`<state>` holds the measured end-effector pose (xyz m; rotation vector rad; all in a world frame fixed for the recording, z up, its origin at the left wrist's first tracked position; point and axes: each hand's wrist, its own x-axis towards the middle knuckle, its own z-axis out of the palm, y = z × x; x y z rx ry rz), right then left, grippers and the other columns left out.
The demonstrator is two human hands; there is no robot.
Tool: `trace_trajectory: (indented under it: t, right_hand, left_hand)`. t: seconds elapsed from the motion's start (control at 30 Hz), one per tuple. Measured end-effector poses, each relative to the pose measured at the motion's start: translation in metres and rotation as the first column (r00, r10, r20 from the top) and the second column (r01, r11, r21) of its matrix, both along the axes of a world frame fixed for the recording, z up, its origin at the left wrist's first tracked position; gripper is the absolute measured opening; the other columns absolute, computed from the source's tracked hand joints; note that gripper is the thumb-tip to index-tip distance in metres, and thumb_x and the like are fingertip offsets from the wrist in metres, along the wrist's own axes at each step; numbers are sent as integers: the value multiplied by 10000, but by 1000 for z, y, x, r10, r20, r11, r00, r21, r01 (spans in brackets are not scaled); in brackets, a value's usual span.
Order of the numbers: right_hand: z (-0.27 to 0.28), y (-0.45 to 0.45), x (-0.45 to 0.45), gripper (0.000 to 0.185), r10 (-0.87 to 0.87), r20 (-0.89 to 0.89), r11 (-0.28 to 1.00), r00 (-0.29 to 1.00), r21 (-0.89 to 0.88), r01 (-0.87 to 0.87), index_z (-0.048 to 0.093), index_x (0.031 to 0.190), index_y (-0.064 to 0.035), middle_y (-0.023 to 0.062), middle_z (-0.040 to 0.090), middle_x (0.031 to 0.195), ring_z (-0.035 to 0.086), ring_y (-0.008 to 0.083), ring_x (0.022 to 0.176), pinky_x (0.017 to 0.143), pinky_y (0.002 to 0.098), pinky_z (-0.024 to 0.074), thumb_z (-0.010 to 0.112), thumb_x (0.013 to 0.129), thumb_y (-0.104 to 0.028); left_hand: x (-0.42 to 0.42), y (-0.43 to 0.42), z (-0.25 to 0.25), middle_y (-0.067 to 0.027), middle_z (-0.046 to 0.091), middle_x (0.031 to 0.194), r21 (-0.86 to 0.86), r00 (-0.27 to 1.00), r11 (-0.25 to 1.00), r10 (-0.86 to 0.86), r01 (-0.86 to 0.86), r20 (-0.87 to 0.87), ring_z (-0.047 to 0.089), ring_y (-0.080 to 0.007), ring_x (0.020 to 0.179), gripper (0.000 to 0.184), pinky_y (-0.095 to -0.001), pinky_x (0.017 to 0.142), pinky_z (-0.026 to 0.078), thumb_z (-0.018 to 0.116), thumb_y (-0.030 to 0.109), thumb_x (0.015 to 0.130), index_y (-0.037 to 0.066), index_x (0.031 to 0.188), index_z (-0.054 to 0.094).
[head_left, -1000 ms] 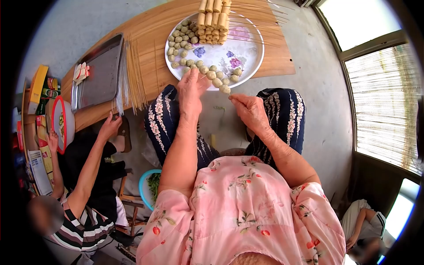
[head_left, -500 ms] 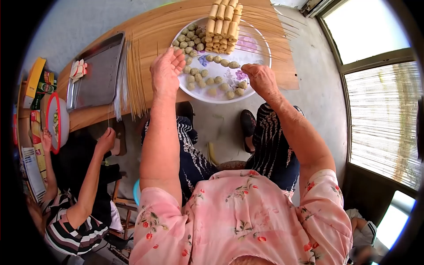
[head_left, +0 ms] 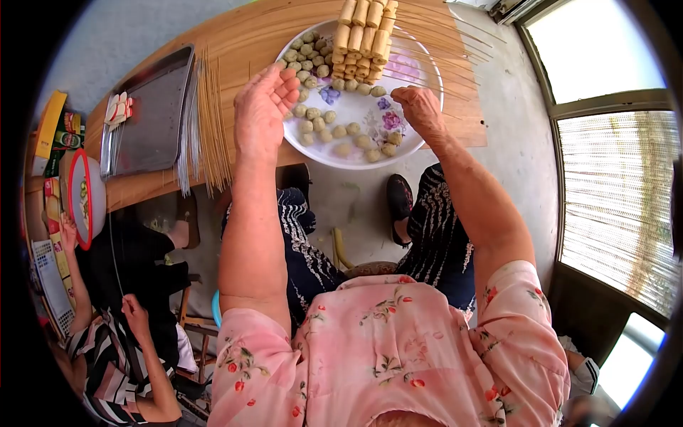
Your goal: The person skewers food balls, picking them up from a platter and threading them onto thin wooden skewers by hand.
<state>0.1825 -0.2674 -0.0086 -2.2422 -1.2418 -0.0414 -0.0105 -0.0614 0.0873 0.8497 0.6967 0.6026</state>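
Observation:
My right hand (head_left: pixel 420 109) pinches the end of a skewer of greenish-grey balls (head_left: pixel 363 89). It is held above the right part of a white round tray (head_left: pixel 434 107) with purple and blue flowers. The skewer's far end lies against a stack of tan cylindrical pieces on skewers (head_left: pixel 361 41). Over the tray's left rim my left hand (head_left: pixel 267 99) is raised, fingers loosely curved and apart, with nothing visible in it. Loose greenish-grey balls (head_left: pixel 307 55) are heaped at the tray's upper left, and several more balls (head_left: pixel 353 128) lie scattered near its front.
Thin bamboo sticks (head_left: pixel 212 121) lie left of my left arm, beside a metal tray (head_left: pixel 146 153) holding red-and-white skewered pieces (head_left: pixel 119 110). At the left, another person's hand (head_left: pixel 135 313) holds a thin stick near a red-rimmed bowl (head_left: pixel 87 199). Skewer ends project over the wooden table (head_left: pixel 466 132).
The skewer of balls in my right hand has moved up, closer to the stack. My left hand has shifted slightly left and up. The other person's hand has drawn down with the stick.

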Motion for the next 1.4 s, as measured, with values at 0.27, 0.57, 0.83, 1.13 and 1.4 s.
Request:
trace_trajectory:
  t: [0.27,0.57,0.83,1.13,1.4]
  right_hand:
    - [-4,5,-8,164,-123,-44,987,991,97,127,653,808,-98,146,627,799,602,352,794,677,425,484,523,735,-29]
    - [25,2,-20,126,-72,-145,975,987,197,100,687,862,-61,151,653,826,627,321,775,688,356,486,664,754,-121]
    - [49,4,-54,151,16,-372,985,928,166,50,680,899,-29,129,663,797,637,224,662,634,300,487,639,780,-114]
    - [50,1,-59,168,42,-451,984,891,173,41,670,930,-5,106,655,730,610,149,595,598,270,485,618,805,-105]
    - [51,4,-62,160,5,-517,987,856,138,77,675,931,-9,84,660,708,626,128,591,582,261,497,605,820,-101]
  left_hand:
    - [-16,23,-5,-121,621,982,-64,994,992,108,-107,15,598,-193,880,259,-307,768,497,571,166,891,-15,1076,559]
    - [-81,61,-3,-80,626,821,86,954,955,289,-282,-76,595,-154,699,169,-259,616,483,601,142,862,0,953,591]
    - [-165,73,-88,-85,652,704,745,609,657,545,116,-576,608,-174,641,175,-290,611,472,619,171,750,19,822,669]
    - [-220,29,-138,-40,573,709,291,608,831,548,-474,-575,508,-136,585,254,-270,550,429,664,232,773,-2,864,624]
    - [-197,4,-118,-4,568,695,-27,793,917,329,-398,-513,470,-97,560,260,-237,513,407,726,291,725,66,797,618]
